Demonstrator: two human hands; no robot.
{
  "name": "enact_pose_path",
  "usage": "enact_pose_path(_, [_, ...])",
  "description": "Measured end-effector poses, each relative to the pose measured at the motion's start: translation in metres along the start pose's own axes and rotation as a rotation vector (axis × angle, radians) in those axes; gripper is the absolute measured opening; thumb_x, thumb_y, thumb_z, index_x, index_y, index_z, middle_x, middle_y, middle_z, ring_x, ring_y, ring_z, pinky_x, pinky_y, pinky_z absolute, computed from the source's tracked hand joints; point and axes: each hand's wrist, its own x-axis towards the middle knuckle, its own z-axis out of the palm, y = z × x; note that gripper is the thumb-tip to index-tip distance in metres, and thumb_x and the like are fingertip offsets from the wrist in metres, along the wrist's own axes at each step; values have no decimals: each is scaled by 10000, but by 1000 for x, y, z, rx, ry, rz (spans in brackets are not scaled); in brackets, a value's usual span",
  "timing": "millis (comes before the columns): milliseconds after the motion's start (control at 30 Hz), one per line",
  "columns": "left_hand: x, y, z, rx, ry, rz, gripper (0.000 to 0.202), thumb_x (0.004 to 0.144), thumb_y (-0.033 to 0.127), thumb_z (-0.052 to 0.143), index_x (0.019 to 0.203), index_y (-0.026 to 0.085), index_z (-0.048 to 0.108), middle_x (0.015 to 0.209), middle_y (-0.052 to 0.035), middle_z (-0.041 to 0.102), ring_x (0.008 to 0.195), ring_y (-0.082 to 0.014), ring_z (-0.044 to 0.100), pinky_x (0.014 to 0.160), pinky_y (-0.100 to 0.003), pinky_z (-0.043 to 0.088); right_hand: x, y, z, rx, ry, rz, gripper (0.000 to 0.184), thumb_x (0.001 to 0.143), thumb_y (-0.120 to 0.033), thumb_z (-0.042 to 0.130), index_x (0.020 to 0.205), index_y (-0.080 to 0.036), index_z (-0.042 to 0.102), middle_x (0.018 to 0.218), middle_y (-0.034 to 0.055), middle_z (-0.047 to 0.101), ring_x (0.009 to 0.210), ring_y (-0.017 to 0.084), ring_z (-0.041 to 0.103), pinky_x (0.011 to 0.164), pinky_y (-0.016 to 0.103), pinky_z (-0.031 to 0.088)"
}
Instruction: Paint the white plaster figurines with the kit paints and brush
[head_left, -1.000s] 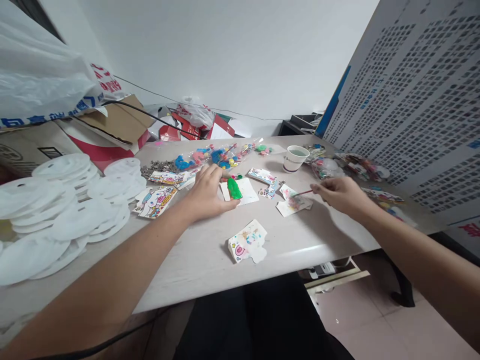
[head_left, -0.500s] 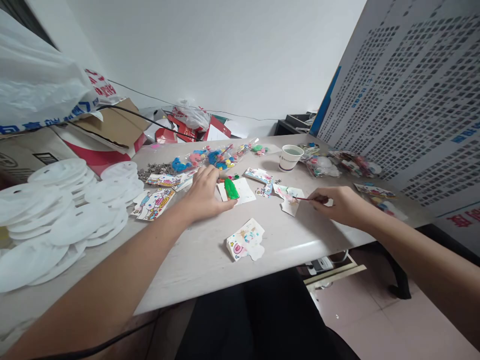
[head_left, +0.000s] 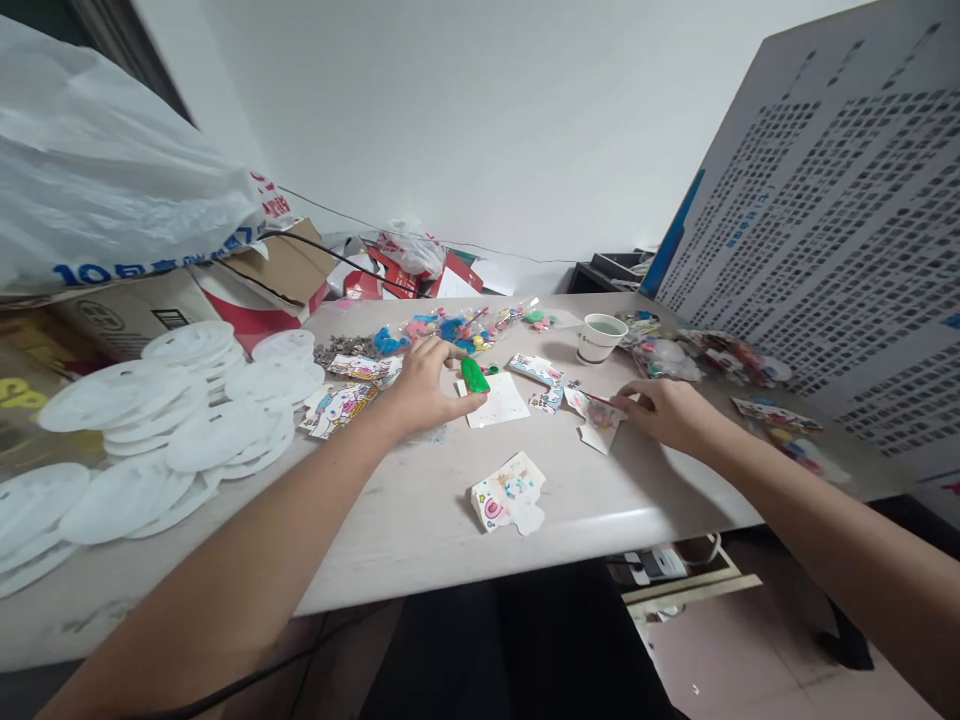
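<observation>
My left hand (head_left: 429, 388) is closed on a small bright green painted piece (head_left: 474, 376), gripped between thumb and fingers above a white paper sheet (head_left: 499, 405). In my right hand (head_left: 656, 408) is a thin paintbrush (head_left: 598, 398), pinched near its lower part. Its tip lies over a torn, paint-stained card (head_left: 598, 430). Nearer the table's front edge lies another stained card scrap (head_left: 510, 492). Small paint pots (head_left: 491, 370) sit just behind the green piece, partly hidden. Printed cartoon cards (head_left: 536, 370) lie between my hands.
White discs (head_left: 225, 437) are stacked at left, below a plastic bag (head_left: 112, 170) and cardboard boxes. A paper cup (head_left: 600, 338) of liquid stands at the back. Bagged colourful pieces (head_left: 457, 328) lie along the back; more packets (head_left: 667, 358) are at right beside a printed panel (head_left: 825, 220).
The view has shifted, so most things appear further right. My right hand and the brush have moved left over the stained card. My left hand still holds the green piece.
</observation>
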Motion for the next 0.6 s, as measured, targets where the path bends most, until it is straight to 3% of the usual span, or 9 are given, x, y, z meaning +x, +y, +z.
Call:
enact_pose_path(100, [2,-5,-2,-56,13,-5,458,734,486,758,1080,224,611,1051,-54,604,1069,-251,569,986,-439,444,-5,-28,-12,-92,127,-25,420,916,-493,474,1021,-163,712,790,142,745,708,269,668,597,316,397])
enact_pose_path(233, [4,-8,-13,-23,3,61,497,674,449,806,1090,228,647,1026,-55,625,1133,-280,545,1056,-475,395,-14,-90,-30,270,147,-137,337,935,-464,479,916,-211,701,741,64,723,639,184,626,594,279,412])
enact_pose_path(300, [7,-11,-24,-87,58,8,524,638,453,829,1076,221,661,1052,-62,640,1113,-282,563,1045,-480,405,-9,-122,-29,344,106,-218,373,947,-484,458,844,-203,681,702,49,693,601,165,577,558,276,378])
enact_pose_path(400, [10,-19,-42,-383,150,-228,532,678,499,801,1094,192,675,1056,-77,669,972,-247,622,896,-417,488,15,-164,-13,394,-21,-305,317,943,-402,470,845,-188,681,745,53,706,628,161,582,575,276,391])
enact_pose_path(467, [12,-27,-51,-621,83,-319,498,723,516,766,1085,181,696,1042,-84,699,949,-235,643,876,-396,489,36,-188,0,348,-198,-326,264,933,-352,484,927,-192,695,809,59,730,684,168,616,614,273,427])
enact_pose_path(600, [13,-40,-55,-799,-28,-450,461,723,539,757,1019,185,739,1058,-93,734,997,-238,647,886,-383,463,69,-223,10,272,-269,-318,317,899,-393,547,1002,-144,714,911,130,741,757,217,653,637,303,444])
